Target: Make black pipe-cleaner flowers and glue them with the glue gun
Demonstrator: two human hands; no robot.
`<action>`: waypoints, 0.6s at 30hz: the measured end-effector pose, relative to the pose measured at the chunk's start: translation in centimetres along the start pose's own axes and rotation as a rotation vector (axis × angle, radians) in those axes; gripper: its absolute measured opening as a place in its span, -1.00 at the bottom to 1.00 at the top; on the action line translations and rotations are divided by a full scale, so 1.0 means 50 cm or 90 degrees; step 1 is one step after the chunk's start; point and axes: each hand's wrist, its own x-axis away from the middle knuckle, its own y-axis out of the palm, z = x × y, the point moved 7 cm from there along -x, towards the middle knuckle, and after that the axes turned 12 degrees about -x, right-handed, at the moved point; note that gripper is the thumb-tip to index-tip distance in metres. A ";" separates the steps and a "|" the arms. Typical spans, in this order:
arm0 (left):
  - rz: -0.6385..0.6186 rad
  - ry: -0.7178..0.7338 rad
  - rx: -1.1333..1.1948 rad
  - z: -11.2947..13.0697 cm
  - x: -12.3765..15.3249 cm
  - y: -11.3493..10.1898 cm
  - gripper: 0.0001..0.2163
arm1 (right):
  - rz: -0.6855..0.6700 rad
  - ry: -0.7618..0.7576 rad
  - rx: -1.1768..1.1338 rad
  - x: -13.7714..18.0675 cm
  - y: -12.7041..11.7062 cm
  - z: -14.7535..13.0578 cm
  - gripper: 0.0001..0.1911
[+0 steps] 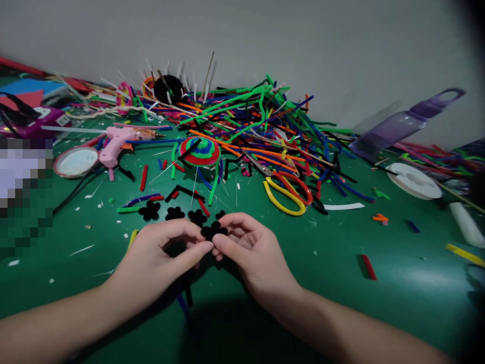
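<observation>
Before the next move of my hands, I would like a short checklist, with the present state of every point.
1. Black flower held by left hand and right hand: ok.
2. Hidden part of that flower well formed: cannot tell, fingers cover it.
3. Scissors apart from both hands: ok.
4. Glue gun tip cool: cannot tell.
5. Table free of scraps: not ok.

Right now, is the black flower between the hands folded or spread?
Spread: the black flower shows rounded petals fanning outward, pinched between left hand and right hand.
</observation>
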 end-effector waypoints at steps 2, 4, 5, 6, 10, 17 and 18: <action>-0.010 -0.001 0.000 0.000 0.001 0.001 -0.84 | 0.003 0.006 0.017 0.001 0.000 -0.002 -0.66; -0.042 -0.013 0.028 -0.002 0.003 0.007 -0.83 | 0.007 0.018 0.043 0.002 0.001 -0.004 -0.70; -0.065 -0.024 0.055 -0.004 0.003 0.011 -0.82 | 0.007 0.022 0.053 0.003 0.001 -0.004 -0.73; -0.091 -0.037 0.087 -0.006 0.004 0.015 -0.82 | 0.006 0.025 0.056 0.003 0.001 -0.005 -0.75; -0.183 -0.086 0.202 -0.018 0.004 0.033 -0.81 | -0.005 0.045 0.026 0.006 0.003 0.001 -0.79; -0.239 -0.126 0.333 -0.037 0.004 0.053 -0.74 | -0.015 0.051 -0.007 -0.001 0.004 0.001 -0.71; -0.227 -0.126 0.332 -0.036 0.004 0.051 -0.74 | -0.013 0.038 -0.009 -0.002 0.002 -0.002 -0.68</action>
